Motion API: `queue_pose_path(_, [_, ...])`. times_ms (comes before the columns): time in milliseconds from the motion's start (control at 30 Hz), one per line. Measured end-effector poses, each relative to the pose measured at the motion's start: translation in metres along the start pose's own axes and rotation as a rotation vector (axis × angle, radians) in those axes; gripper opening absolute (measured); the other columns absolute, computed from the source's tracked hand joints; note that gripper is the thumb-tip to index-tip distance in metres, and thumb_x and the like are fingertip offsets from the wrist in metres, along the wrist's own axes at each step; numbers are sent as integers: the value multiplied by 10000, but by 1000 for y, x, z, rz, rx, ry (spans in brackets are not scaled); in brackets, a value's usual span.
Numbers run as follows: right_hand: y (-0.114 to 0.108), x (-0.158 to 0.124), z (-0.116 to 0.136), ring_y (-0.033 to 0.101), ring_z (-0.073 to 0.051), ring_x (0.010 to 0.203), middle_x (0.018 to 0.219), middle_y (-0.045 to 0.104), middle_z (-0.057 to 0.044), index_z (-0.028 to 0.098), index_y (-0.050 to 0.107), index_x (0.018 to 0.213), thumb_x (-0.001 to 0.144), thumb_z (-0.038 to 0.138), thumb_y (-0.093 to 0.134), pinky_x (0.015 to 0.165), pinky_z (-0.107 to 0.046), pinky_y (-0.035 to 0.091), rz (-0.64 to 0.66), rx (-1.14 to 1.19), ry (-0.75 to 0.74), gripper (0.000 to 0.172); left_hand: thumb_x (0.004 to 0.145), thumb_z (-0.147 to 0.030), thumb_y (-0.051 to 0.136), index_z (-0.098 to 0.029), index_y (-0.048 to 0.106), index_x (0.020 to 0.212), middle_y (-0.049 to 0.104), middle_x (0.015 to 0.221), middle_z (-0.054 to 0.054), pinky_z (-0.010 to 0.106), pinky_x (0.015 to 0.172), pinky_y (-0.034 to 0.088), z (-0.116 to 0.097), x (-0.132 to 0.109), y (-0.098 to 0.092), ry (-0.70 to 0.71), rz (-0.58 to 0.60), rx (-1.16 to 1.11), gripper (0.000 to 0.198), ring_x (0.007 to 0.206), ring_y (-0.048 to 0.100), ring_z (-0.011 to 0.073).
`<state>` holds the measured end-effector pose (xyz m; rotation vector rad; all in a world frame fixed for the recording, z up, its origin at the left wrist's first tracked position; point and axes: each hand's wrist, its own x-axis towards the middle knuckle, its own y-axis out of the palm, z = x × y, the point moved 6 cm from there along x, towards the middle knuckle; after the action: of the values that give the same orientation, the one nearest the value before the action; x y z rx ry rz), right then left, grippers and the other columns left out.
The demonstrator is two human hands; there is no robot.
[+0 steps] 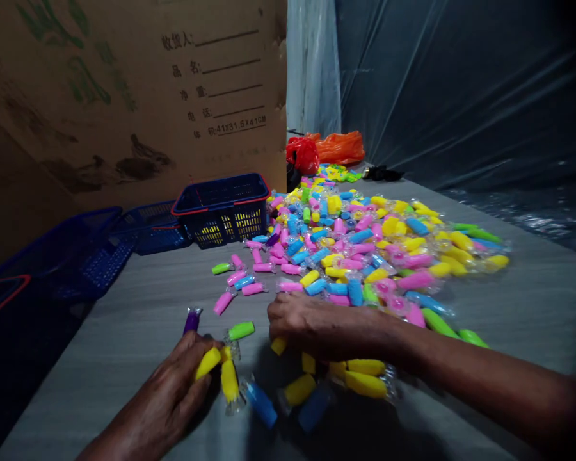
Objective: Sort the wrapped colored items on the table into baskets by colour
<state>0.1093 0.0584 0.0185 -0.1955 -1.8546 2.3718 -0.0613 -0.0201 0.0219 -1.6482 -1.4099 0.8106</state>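
My left hand [185, 368] is closed, with a small yellow cylinder in clear twisted wrap [208, 363] pinched between thumb and fingers. Just past its knuckles lies a purple wrapped cylinder [192, 320]. Another yellow one [230, 382] and a green one [241, 330] are close to its fingertips. My right hand [307, 320] is curled palm down at the near edge of a large heap of wrapped cylinders [336, 243]. A yellow piece [278, 346] shows under its bent fingers; the fingertips are mostly hidden. Below the right forearm lie several more yellow cylinders [366, 384] and blue ones [260, 402].
A dark blue basket with a red rim [221, 208] holds yellow pieces, and other blue baskets [156, 227] stand left of it. Behind rises a large cardboard box [139, 96]. Red and orange plastic bags [338, 148] lie at the back of the grey table [139, 307]; plastic sheeting [436, 96] hangs at right.
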Motion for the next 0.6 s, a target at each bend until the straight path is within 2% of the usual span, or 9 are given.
queue_pose_path(100, [-17, -11, -3, 461, -158, 837, 901, 544, -62, 122, 562, 829, 776, -22, 513, 713, -259, 368, -84, 65, 39, 161, 852, -304, 420, -252, 587, 1048, 611, 1008, 54, 296, 833, 498, -1, -2, 15, 38, 52, 54, 263, 981, 571, 214])
queue_pose_path(167, [-21, -20, -1, 466, -147, 823, 890, 540, -48, 130, 550, 827, 768, -18, 525, 694, -244, 365, -94, 95, 44, 162, 861, -296, 403, -249, 573, 1026, 583, 1038, 65, 291, 811, 501, -1, -1, 22, 27, 52, 46, 241, 981, 566, 211])
queue_pose_path(267, [-11, -31, 5, 473, -144, 789, 869, 547, -31, 141, 548, 815, 755, 8, 564, 664, -243, 358, -43, 110, 56, 147, 847, -278, 423, -232, 562, 971, 491, 1220, 80, 311, 858, 473, 1, 1, 28, -36, 48, 27, 192, 1074, 520, 223])
queue_pose_path(333, [-1, -34, 8, 475, -152, 784, 855, 557, -34, 138, 553, 814, 762, 32, 579, 668, -255, 358, -12, 95, 78, 122, 823, -247, 447, -221, 549, 972, 464, 1259, 84, 322, 876, 453, 1, 1, 30, -83, 78, 10, 183, 1089, 508, 226])
queue_pose_path(500, [11, -29, 8, 486, -158, 776, 813, 580, -30, 143, 575, 806, 763, 19, 555, 662, -261, 358, -31, 83, 61, 133, 802, -200, 452, -205, 549, 959, 583, 998, 60, 319, 816, 440, -3, 0, 30, -195, 214, -69, 185, 922, 548, 208])
queue_pose_path(600, [10, -22, 5, 492, -153, 739, 785, 585, -23, 147, 581, 770, 756, 43, 575, 622, -259, 348, -44, 53, 47, 106, 788, -176, 461, -215, 565, 964, 595, 987, 52, 311, 825, 426, -8, -2, 27, -238, 220, -112, 208, 923, 547, 209])
